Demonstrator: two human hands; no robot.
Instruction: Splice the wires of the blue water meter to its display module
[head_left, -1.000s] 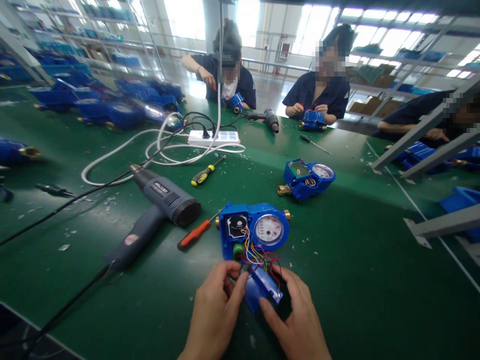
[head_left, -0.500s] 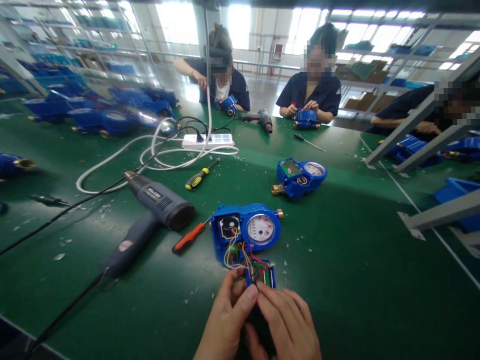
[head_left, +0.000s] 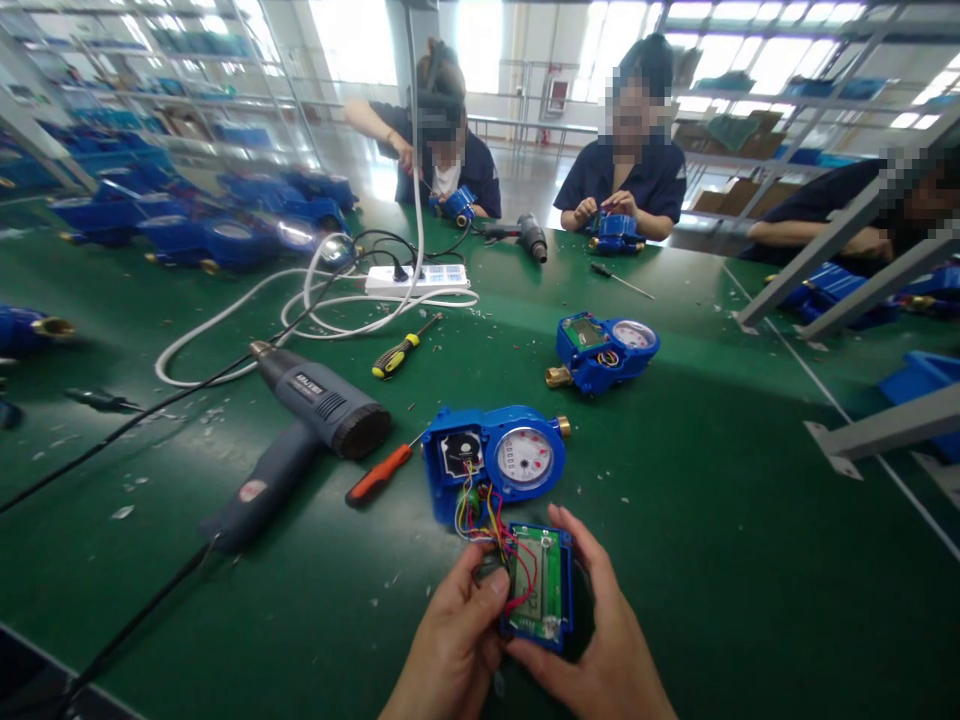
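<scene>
A blue water meter (head_left: pixel 499 458) with a round dial lies open on the green table (head_left: pixel 712 520) in front of me. Coloured wires (head_left: pixel 484 510) run from it to a blue cover with a green circuit board (head_left: pixel 538 585). My right hand (head_left: pixel 600 640) grips that cover from the right and below, board face up. My left hand (head_left: pixel 454 640) holds its left edge, thumb near the wires.
A heat gun (head_left: pixel 315 420) and an orange-handled screwdriver (head_left: pixel 379 475) lie left of the meter. A second blue meter (head_left: pixel 604 350), a yellow-handled screwdriver (head_left: pixel 401 350), a power strip (head_left: pixel 416 280) with white cable lie beyond. Three people work at the far side. Metal rack legs (head_left: pixel 862 440) stand right.
The blue cover was turned over in my hands, so its green circuit board now faces up. Both hands shifted from covering it to holding its sides.
</scene>
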